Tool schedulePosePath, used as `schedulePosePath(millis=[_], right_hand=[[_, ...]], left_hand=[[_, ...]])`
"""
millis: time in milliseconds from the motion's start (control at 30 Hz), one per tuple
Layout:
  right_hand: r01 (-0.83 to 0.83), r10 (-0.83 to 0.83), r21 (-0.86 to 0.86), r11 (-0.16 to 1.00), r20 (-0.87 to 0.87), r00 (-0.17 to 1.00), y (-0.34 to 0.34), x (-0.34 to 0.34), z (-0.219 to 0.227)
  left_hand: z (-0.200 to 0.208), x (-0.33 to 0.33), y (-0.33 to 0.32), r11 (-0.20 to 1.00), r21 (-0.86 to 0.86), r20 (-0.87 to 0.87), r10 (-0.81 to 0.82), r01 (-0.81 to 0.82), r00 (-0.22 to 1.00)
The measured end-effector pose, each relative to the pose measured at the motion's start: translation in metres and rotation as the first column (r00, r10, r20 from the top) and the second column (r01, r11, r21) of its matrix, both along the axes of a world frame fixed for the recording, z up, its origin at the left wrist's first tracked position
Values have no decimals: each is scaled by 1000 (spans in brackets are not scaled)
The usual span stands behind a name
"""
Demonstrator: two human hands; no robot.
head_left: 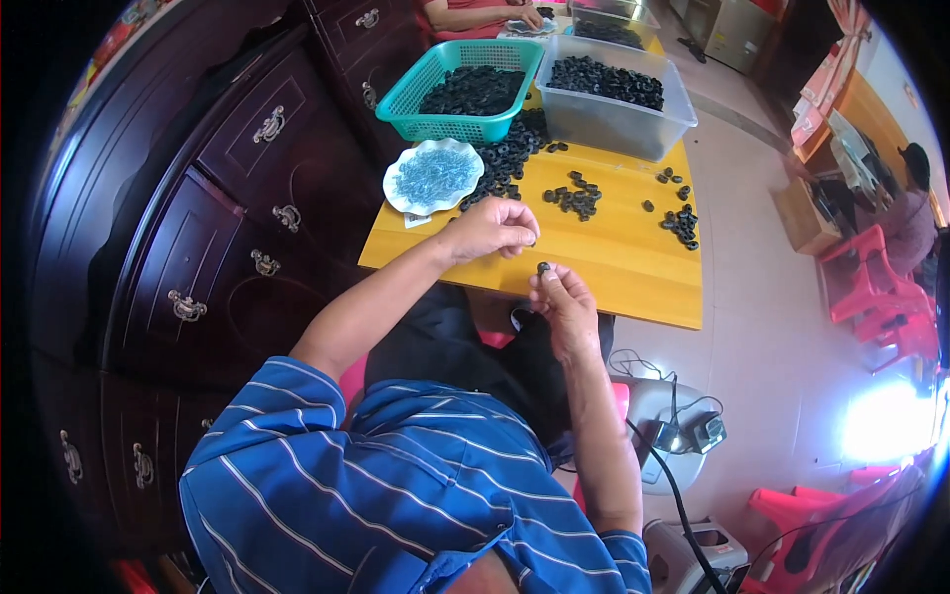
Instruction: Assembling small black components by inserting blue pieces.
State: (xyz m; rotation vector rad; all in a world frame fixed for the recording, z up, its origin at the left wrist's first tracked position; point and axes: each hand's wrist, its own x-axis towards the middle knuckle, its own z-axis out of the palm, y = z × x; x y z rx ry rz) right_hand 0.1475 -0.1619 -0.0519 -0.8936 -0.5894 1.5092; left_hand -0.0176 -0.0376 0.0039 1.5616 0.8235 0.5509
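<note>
My right hand is raised over the near edge of the yellow table, thumb and fingers pinching a small black ring-shaped part. Just to its left, my left hand is closed in a pinch; what its fingertips hold, if anything, is too small to name. The two hands are apart. Beside my left wrist sits a white wavy-rimmed plate full of small clear bluish pieces. A small group of black parts lies beyond my hands, with another group near the right edge.
A green basket of black pieces and a translucent bin of black ring-shaped parts stand at the back. Black parts are heaped before them. A person's hand works at the far end. Dark drawers line the left; pink chairs stand right.
</note>
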Motion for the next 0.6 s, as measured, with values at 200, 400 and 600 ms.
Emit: schedulePosePath(millis=[200, 400, 600], right_hand=[[-2, 0, 33, 999, 61, 998, -2, -2, 1], [3, -7, 49, 999, 79, 997, -3, -3, 0], [-6, -1, 68, 998, 95, 996, -3, -3, 2]], left_hand=[[11, -6, -22, 991, -121, 56, -47, 53, 997], [2, -8, -25, 994, -84, 47, -64, 68, 997], [0, -6, -25, 996, -56, 40, -67, 70, 997]])
